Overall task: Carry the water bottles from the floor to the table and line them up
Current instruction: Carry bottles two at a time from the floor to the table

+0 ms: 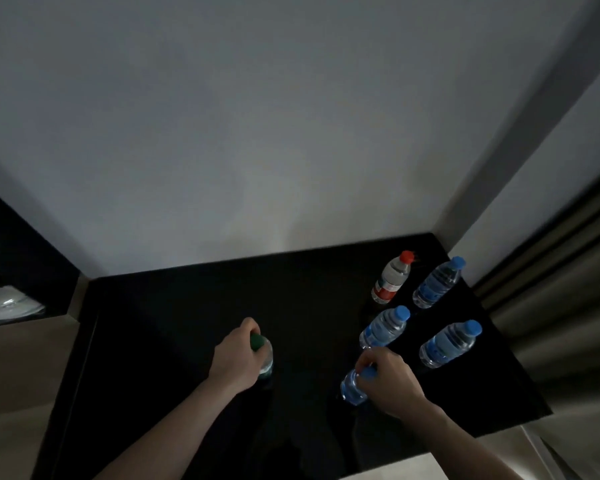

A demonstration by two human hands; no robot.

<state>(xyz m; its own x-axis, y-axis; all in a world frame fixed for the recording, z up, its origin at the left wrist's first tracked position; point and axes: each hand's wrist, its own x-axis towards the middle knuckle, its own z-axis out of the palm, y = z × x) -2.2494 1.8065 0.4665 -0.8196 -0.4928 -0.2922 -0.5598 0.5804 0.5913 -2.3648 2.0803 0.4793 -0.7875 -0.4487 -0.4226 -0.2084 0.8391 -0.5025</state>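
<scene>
Two hands (236, 355) (390, 374) gripping bottles (265, 356) (354, 386), table (174, 323) bare leftward, four bottles (383, 329) near right edge.

Both arms reach forward, left grip (238, 351) and right grip (387, 374) curled.

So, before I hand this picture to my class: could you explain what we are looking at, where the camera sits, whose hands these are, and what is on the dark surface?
There is no machine here. A person wears a wide-angle camera on the head, which looks forward and down, so the two bare arms reach in from the bottom edge.

The dark surface is a black table set against a pale wall. Six water bottles are on it. Four stand free on the right: one with a red cap and three with blue caps.

The left hand grips a green-capped bottle at its top. The right hand holds another blue-capped bottle by its cap end.

Whether these two already rest on the table cannot be told.
</scene>
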